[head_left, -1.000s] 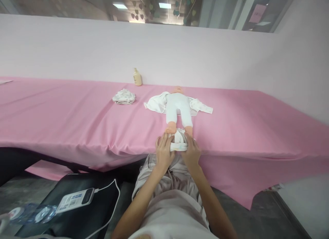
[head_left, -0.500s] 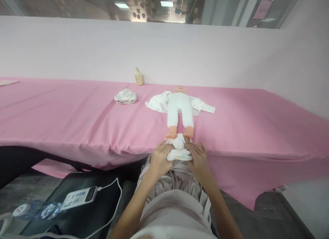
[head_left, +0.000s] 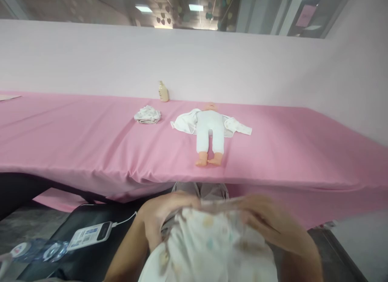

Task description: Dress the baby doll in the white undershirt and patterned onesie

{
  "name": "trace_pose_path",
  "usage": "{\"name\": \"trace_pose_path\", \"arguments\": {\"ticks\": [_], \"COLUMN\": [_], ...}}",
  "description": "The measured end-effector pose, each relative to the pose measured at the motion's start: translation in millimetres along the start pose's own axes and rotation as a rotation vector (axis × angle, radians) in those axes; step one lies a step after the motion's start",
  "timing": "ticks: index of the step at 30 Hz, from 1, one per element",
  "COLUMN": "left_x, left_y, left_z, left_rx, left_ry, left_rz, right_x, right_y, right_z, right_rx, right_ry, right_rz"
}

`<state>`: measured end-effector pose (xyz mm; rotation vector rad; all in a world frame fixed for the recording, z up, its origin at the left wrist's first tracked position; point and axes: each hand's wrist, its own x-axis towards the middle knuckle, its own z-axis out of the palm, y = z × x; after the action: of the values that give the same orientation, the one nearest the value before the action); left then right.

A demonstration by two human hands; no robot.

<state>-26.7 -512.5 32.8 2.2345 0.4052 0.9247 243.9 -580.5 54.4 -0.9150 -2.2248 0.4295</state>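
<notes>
1. From my remote seat: patterned white garment [head_left: 209, 249] at six o'clock, drawn between both hands.
2. Left hand [head_left: 156, 211], seven o'clock: fingers curled closed over its upper edge.
3. Right hand [head_left: 277, 223], five o'clock: fingers pinching it too (motion-blurred).
4. Doll [head_left: 210, 126] lies at twelve.

White is flashed by the nearest cloth [head_left: 209, 241], blotted with soft yellow and blue-green; the whole tablecloth [head_left: 287, 148] is done in pink; the doll [head_left: 210, 122] is coloured white, its feet [head_left: 216, 159] orange; the bottle [head_left: 163, 93] is tinted cream, the seat [head_left: 87, 259] black.
</notes>
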Motion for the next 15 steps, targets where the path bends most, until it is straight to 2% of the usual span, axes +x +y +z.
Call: {"name": "trace_pose_path", "arguments": {"ticks": [1,3,5,6,8,10,13,15], "left_x": [6.6,15.3,16.0,14.2,9.5,7.0,7.6,7.5], "left_y": [3.6,12.7,23.3,28.3,35.3,36.6,30.2,23.5], "left_z": [-4.9,-13.3,-18.1,-19.4,-20.7,-21.5,-21.6,-20.4], "left_rx": [0.018,0.076,0.288,0.421,0.657,0.786,0.796,0.759], "left_ry": [0.000,-0.005,0.059,0.076,0.062,-0.035,-0.213,-0.277], "left_rz": [0.051,0.215,0.314,0.320,0.255,0.117,-0.100,-0.192], "right_x": [1.5,1.6,1.4,2.5,8.5,19.2,38.1,48.3], "right_y": [-11.6,-33.7,-46.5,-47.7,-40.6,-25.5,-1.9,9.2], "right_z": [-8.8,-21.4,-26.7,-27.3,-27.2,-28.8,-35.4,-39.3], "right_rx": [-0.125,-0.269,-0.328,-0.346,-0.381,-0.417,-0.490,-0.561], "right_ry": [0.140,0.278,0.265,0.230,0.167,0.136,0.113,0.086], "right_rz": [0.020,-0.066,-0.192,-0.221,-0.220,-0.222,-0.257,-0.260]}}
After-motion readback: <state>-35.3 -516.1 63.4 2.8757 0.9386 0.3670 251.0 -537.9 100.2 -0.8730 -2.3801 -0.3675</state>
